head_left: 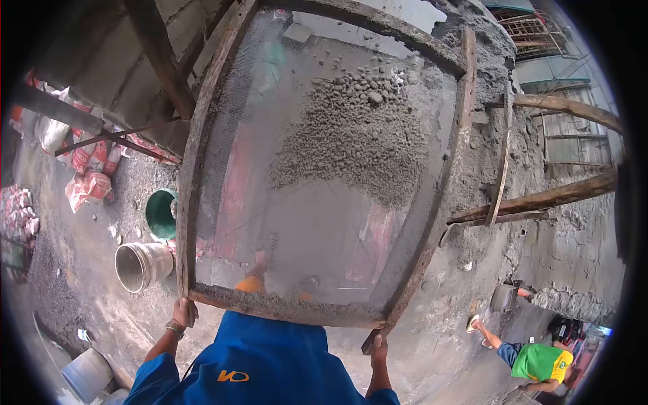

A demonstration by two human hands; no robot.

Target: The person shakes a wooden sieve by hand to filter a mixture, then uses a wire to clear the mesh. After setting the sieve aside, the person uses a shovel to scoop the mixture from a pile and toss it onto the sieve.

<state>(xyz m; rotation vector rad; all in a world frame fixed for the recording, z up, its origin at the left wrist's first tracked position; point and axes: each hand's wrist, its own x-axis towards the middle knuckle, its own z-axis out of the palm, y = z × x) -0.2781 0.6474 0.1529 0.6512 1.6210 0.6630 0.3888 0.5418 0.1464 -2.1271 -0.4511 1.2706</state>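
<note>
Left hand [181, 314]: clenched round the near-left corner of a rectangular, brown wooden-framed mesh sieve [290, 308], held before the body. Right hand [379, 349]: clenched at its near-right corner. Coarse grey sand [358, 138]: upon the sieve. Round off-white plastic bucket [154, 262]: left of it.

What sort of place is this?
Likely a construction site, though no sign confirms it: a wood-framed mesh screen bears lumpy grey grit, with a pale bucket and a rough wooden pole nearby.
</note>
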